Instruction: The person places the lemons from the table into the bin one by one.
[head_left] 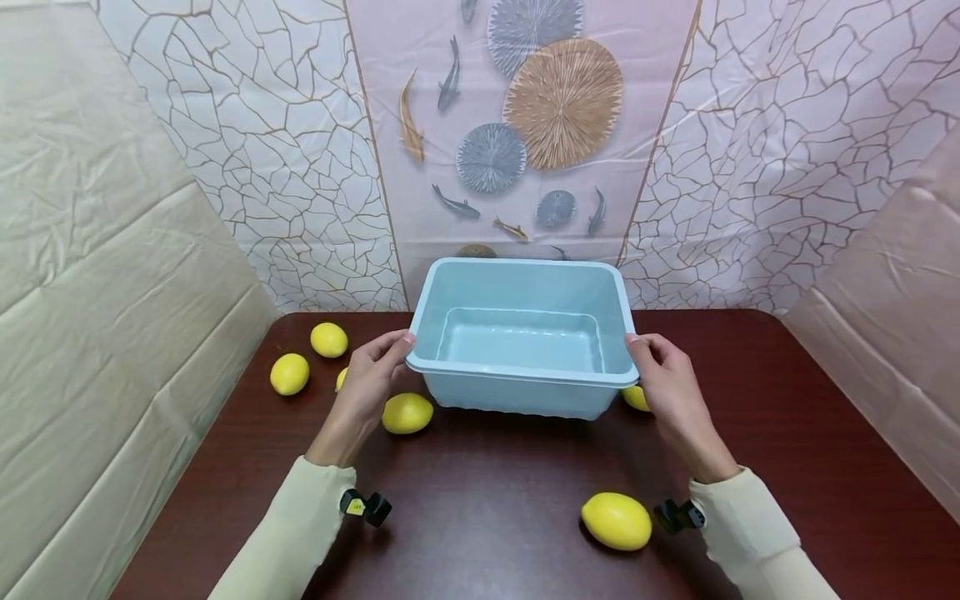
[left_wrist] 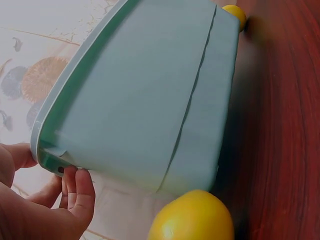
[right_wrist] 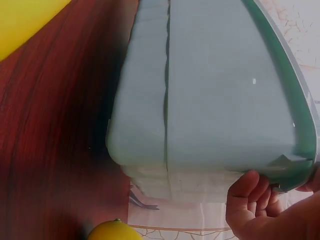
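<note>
A light blue rectangular plastic basin (head_left: 517, 398) is at the middle of the far half of the table, its inside bare. My left hand (head_left: 372, 371) grips its left rim, thumb on top and fingers curled beneath, as the left wrist view shows. On the opposite side, my right hand (head_left: 670, 383) pinches the right rim the same way, its fingertips (right_wrist: 246, 186) under the lip. One lemon (head_left: 407, 413) lies just below the left hand, beside the basin. Partly hidden behind the basin's right corner and the right hand is another lemon (head_left: 634, 398).
Two lemons, one in front (head_left: 289, 374) and one behind (head_left: 328, 340), lie at the table's far left, with a mostly hidden one (head_left: 341, 379) by the left hand. A lemon (head_left: 617, 522) sits near the right wrist. Patterned cloth (head_left: 300, 150) hangs behind the dark red table (head_left: 480, 517).
</note>
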